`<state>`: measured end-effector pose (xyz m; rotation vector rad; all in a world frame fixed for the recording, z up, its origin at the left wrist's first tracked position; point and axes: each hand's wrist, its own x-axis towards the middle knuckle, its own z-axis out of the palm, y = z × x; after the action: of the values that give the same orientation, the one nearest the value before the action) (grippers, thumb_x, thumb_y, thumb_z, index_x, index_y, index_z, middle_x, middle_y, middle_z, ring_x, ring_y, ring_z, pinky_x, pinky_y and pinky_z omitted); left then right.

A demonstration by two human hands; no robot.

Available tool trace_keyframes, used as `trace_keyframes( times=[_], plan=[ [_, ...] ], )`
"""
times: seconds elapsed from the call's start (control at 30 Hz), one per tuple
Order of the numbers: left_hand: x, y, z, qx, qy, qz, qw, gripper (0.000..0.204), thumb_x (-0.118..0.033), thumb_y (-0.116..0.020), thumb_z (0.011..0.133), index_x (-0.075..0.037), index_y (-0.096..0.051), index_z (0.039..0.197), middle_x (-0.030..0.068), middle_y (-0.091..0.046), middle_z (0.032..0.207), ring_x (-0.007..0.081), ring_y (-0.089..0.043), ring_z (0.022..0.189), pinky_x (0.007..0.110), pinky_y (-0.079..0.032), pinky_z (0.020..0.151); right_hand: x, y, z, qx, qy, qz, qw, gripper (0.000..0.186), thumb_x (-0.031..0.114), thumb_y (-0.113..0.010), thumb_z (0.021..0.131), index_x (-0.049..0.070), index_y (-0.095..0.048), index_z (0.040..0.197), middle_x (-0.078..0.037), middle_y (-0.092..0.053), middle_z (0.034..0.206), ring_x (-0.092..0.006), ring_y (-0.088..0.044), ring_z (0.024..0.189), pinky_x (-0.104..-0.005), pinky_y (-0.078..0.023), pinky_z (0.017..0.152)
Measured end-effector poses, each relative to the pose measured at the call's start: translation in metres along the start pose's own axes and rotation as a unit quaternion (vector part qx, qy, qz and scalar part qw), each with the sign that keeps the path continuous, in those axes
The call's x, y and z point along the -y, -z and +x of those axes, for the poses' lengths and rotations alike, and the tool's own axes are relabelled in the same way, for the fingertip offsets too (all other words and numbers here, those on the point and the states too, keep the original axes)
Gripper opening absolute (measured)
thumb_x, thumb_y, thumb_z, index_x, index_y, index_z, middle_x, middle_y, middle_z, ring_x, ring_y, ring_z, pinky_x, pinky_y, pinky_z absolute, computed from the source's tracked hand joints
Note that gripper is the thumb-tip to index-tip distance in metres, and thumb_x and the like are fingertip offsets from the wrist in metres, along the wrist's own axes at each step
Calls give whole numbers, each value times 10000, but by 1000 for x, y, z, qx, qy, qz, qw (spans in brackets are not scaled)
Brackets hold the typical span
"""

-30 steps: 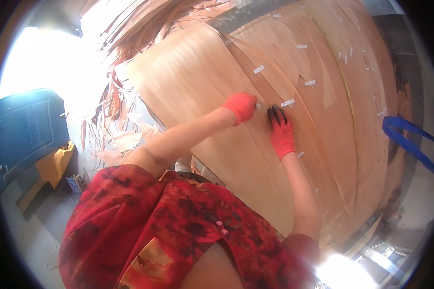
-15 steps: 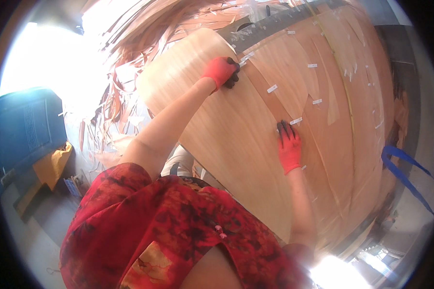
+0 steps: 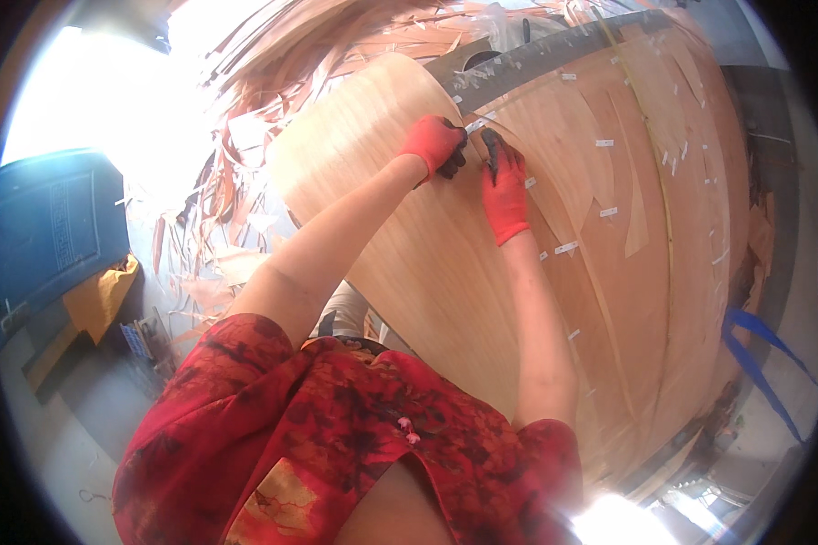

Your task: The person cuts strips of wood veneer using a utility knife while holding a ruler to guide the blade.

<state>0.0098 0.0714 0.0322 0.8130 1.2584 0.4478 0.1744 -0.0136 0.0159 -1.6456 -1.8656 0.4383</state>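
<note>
A pale veneer sheet (image 3: 427,263) is seen in the middle of the view, in front of the body, with its right edge set along a redder patched veneer (image 3: 627,300) that is dotted with white tape tabs (image 3: 566,247). The left hand (image 3: 434,148), red-gloved with dark fingertips, is placed near the far end of that edge. Its fingers are curled in and bunched just beside 1 white tape strip (image 3: 476,125); whether the strip is pinched cannot be told. The right hand (image 3: 503,182) is held close by, over or near the same edge, its fingers drawn together and directed away from the body; nothing can be made out between them.

If the pale veneer sheet is nudged by either hand, a gap or an overlap could be opened along the seam. The strip could be creased or set askew if it is pulled unevenly, and thin veneer could be split along the grain by hard pressing at the edge.

The long axis of the pale veneer sheet is laid diagonally, from far left to near right, and its far short end is pointed toward a heap of wood strips (image 3: 318,54). The exact angle cannot be judged, as straight edges are bent by the lens.
</note>
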Motion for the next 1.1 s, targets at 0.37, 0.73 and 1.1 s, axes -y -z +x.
trace_keyframes(
  times=[0.37,0.73,1.1],
  plan=[
    [0,3,5,-12,-9,13,1000,215,-177,-670,906,38,-685,892,123,-701,700,249,-698,554,362,-575,478,-1,-12,1,48,-30,-34,998,773,179,-769,806,33,-420,1480,-172,-516,1443,-386,-434,1334,-477,-357,1132],
    [-5,4,3,22,9,-5,1000,216,-187,-665,913,28,-673,895,137,-699,705,236,-662,512,346,-539,456,0,-9,0,50,-54,-45,996,965,245,-864,707,79,-373,1522,-142,-503,1463,-367,-436,1341,-499,-354,1117],
    [-14,-5,1,-1,7,45,999,227,-150,-597,935,54,-675,873,169,-708,715,284,-707,565,384,-579,495,-3,-13,-2,76,-64,-98,990,886,221,-827,756,88,-387,1514,-154,-498,1463,-358,-419,1361,-503,-386,1067]
  ],
)
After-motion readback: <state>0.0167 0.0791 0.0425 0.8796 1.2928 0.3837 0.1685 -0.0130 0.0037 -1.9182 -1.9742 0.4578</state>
